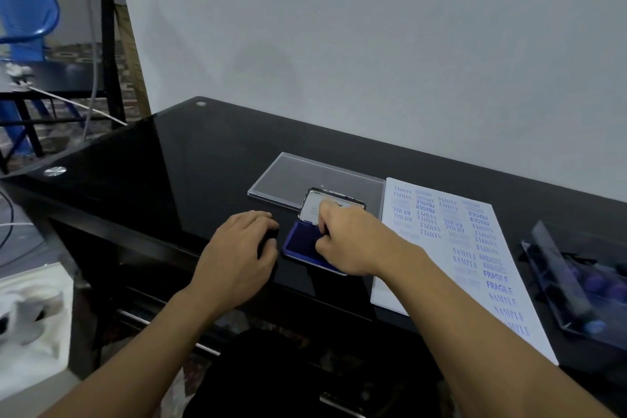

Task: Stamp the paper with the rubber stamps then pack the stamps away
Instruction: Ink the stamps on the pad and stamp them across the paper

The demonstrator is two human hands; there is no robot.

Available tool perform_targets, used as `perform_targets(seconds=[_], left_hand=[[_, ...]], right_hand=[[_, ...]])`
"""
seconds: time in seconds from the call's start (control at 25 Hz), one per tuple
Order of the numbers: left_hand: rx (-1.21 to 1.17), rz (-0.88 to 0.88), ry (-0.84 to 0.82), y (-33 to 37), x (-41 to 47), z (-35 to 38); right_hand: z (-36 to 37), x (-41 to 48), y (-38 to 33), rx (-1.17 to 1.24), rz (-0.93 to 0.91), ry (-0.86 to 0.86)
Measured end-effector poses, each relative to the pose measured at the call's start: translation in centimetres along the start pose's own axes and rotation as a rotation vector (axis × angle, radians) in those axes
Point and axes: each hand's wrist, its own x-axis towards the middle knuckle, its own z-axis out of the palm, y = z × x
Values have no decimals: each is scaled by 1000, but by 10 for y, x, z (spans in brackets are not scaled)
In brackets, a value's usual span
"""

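Note:
A blue ink pad [300, 243] lies open on the black glass table [190, 159], its metal lid [314, 205] raised behind it. My right hand [346, 237] is closed over the pad, fingers pinched on something small and dark that I cannot make out. My left hand [237, 248] rests flat on the table just left of the pad, apparently covering a dark object. The white paper [451, 248], right of the pad, carries several blue stamp marks reading SAMPLE, FRAGILE and AIR MAIL. A clear stamp box [576, 285] with dark stamps inside sits at the far right.
A clear plastic lid [298, 180] lies flat behind the ink pad. The wall runs along the table's far edge. A blue plastic chair [27, 20] and a black metal frame [108, 37] stand beyond the table's left end.

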Motion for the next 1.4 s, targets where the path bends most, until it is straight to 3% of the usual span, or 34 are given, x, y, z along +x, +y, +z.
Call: perform_targets(seconds=[0.32, 0.52, 0.72, 0.96, 1.12, 1.4], left_hand=[[-117, -67, -38, 0, 7, -6], [-232, -117, 14, 25, 22, -17], [-339, 18, -26, 90, 41, -5], [-351, 161, -228, 168, 44, 43], [-321, 257, -269, 178, 29, 68], [-235, 364, -195, 169, 15, 81]], right_hand=[[-1, 5, 1, 69, 15, 10], [-15, -23, 22, 214, 34, 144], [-44, -72, 75, 190, 157, 191], [-59, -130, 137, 167, 351, 199], [-50, -138, 149, 148, 373, 192], [-38, -129, 140, 80, 337, 92]])
